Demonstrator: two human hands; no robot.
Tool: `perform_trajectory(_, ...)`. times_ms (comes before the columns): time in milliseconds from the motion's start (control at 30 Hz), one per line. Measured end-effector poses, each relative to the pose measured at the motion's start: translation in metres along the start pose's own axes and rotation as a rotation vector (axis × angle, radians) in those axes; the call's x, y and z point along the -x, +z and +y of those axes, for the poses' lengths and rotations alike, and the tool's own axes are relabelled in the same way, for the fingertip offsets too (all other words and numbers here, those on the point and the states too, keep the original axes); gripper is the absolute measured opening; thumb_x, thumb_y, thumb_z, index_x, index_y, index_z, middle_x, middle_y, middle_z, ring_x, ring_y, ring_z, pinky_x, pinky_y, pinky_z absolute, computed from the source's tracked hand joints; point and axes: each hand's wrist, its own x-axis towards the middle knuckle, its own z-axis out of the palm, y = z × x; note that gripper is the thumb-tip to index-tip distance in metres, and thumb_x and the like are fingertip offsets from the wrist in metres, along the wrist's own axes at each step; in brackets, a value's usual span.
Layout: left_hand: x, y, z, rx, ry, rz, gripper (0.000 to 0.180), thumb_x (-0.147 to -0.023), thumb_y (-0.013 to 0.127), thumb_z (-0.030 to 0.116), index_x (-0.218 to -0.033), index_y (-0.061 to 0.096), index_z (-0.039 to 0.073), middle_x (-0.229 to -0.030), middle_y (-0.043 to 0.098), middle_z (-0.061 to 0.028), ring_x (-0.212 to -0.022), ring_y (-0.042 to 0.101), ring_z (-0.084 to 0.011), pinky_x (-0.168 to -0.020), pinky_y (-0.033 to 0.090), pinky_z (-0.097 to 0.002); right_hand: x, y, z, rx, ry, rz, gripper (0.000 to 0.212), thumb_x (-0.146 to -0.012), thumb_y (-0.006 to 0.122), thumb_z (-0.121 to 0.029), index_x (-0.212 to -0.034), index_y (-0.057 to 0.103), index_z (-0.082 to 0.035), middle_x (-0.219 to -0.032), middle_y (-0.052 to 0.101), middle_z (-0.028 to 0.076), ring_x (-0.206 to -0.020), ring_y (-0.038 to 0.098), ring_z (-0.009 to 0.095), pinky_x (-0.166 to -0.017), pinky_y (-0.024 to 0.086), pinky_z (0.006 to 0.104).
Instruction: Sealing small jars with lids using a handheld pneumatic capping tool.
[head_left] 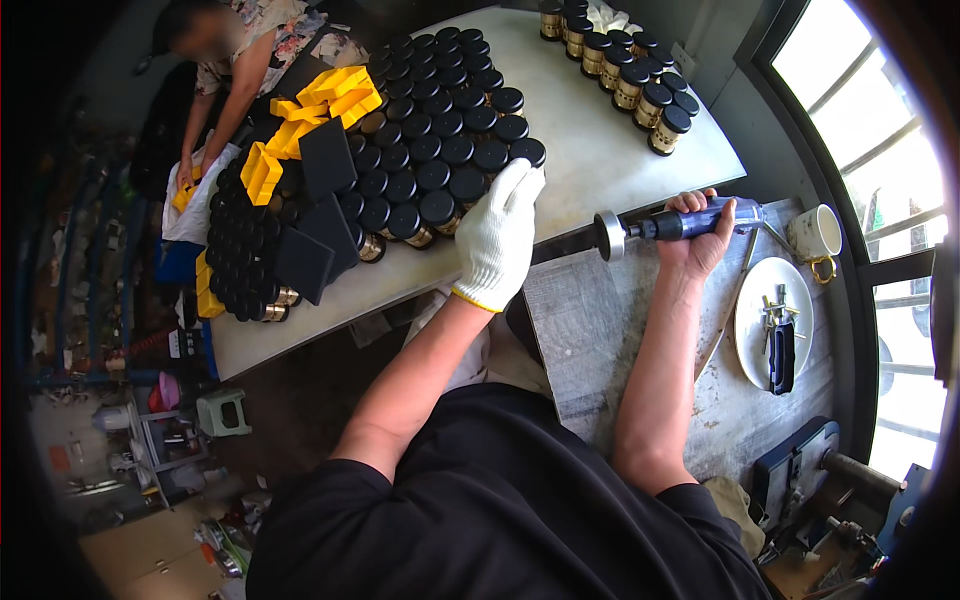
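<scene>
Pictured across two adjoining counters, with a blue power tool (690,224) clasped in the bare right hand (693,258), inside the curl of fingers and thumb. Aimed leftward over the near edge of the grey wood-grain counter (600,330), with a round head (608,236) pointing toward the left hand (497,240) yet apart from it. Shown reaching forward on that side, in a white knit glove trimmed in yellow, to a black-lidded jar (527,147) at the right edge of a packed block of jars (432,148). Seen with fingertips close together over the near side of the lid; impossible to tell whether closed on it or merely resting there. Massed ahead and to the left of the glove, in tight rows on the pale counter (575,130), beneath yellow boxes (345,90) and dark flat panels (330,158) at left. Showing also a smaller cluster of jars (630,85), well apart, at the far end. Flanked to the right of the tool by a white mug (815,232) with a gold handle and a white plate (750,300) of small metal pieces (778,312). Shared at upper left with a co-worker (250,60), bent over a white bag (185,225).
</scene>
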Motion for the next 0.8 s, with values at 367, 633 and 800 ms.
perform_trajectory(367, 0.013, -0.007, 0.007, 0.092, 0.046, -0.087, 0.016, -0.084, 0.070, 0.001, -0.099, 0.068, 0.003, -0.098, 0.068, -0.0120, -0.087, 0.068, -0.0262, -0.077, 0.055, -0.0336, -0.001, -0.001, 0.006, -0.033, 0.031, -0.017, 0.030, -0.096, 0.063, -0.035, -0.104, 0.052, -0.008, -0.075, 0.049, 0.003, -0.068, 0.049, 0.016, -0.066, 0.045, 0.0294)
perform_trajectory(633, -0.145, 0.054, 0.016, 0.368, -0.151, -0.331, 0.029, -0.085, 0.075, 0.024, -0.102, 0.068, 0.002, -0.093, 0.070, -0.0131, -0.083, 0.067, -0.0210, -0.075, 0.053, -0.0327, 0.002, -0.004, -0.007, -0.031, -0.035, 0.004, 0.032, -0.096, 0.063, -0.035, -0.108, 0.052, -0.008, -0.075, 0.048, 0.003, -0.068, 0.048, 0.015, -0.065, 0.044, 0.0282)
perform_trajectory(800, -0.239, 0.131, -0.098, 0.217, -0.108, -0.425, 0.047, -0.089, 0.066, 0.042, -0.107, 0.068, -0.001, -0.100, 0.071, -0.0181, -0.090, 0.065, -0.0296, -0.085, 0.050, -0.0371, 0.001, 0.006, 0.007, -0.018, -0.020, 0.028, 0.032, -0.096, 0.064, -0.035, -0.108, 0.052, -0.008, -0.075, 0.048, 0.003, -0.067, 0.048, 0.014, -0.065, 0.044, 0.0282)
